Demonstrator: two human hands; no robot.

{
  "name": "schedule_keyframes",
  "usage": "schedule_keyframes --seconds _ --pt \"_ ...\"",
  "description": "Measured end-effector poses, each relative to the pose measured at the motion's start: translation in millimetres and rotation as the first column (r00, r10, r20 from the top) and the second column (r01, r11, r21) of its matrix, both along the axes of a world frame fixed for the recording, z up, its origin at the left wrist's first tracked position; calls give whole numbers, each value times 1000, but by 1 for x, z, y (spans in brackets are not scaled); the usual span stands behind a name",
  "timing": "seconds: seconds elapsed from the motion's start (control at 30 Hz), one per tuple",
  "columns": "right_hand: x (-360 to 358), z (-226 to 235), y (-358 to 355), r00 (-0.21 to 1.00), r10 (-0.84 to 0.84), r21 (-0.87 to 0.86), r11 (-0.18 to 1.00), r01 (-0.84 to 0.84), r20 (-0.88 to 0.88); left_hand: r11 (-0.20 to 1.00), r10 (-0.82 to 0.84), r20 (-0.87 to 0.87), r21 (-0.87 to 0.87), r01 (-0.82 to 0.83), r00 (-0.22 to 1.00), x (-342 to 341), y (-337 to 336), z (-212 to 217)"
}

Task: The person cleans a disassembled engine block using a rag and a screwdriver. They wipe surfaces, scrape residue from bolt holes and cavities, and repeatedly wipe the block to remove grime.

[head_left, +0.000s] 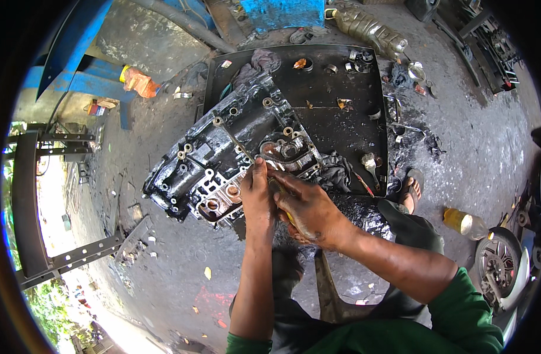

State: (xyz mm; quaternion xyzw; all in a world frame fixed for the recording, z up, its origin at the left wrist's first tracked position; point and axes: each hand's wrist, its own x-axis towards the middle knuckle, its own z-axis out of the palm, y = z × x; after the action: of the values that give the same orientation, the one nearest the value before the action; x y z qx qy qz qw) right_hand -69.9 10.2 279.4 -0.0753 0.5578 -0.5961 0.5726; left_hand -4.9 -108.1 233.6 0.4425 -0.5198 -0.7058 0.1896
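Observation:
A large, oily engine casting [235, 112] lies tilted across the left part of a black metal tray [335, 141], its bolt holes and rounded openings facing up. Over its near edge my left hand [258, 197] is closed, thumb on top, around a thin metal shaft [238, 141] that slants up and left across the casting. My right hand [314, 212], dark with grease, is wrapped round a yellow handle [289, 218] just behind it. Shaft and handle seem to line up as one screwdriver-like tool; the fingers hide where they join.
In the tray lie dark rags [336, 171], a brush [370, 162] and several metal rings [331, 69]. A plastic bottle of yellow liquid [465, 223] lies near a wheel [497, 262] at the right. A stand leg [326, 286] is between my legs. Blue metal framing [81, 82] stands at left.

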Motion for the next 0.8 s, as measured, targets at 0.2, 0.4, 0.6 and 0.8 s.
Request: schedule_keyframes --seconds 0.2,0.4,0.6,0.8 --pt "4 1 -2 997 -21 -50 999 17 -72 1000 -3 -13 -1 3 1000 -1 -3 -3" --pt "21 -9 -13 957 -110 -90 992 89 -268 994 27 -38 109 -22 999 8 -8 2" --pt "42 -15 -17 830 83 162 987 9 -551 993 32 -92 115 -21 995 19 -7 -7" --pt "37 -17 -20 983 -182 -118 976 185 30 999 -24 62 22 22 998 19 -13 -1"
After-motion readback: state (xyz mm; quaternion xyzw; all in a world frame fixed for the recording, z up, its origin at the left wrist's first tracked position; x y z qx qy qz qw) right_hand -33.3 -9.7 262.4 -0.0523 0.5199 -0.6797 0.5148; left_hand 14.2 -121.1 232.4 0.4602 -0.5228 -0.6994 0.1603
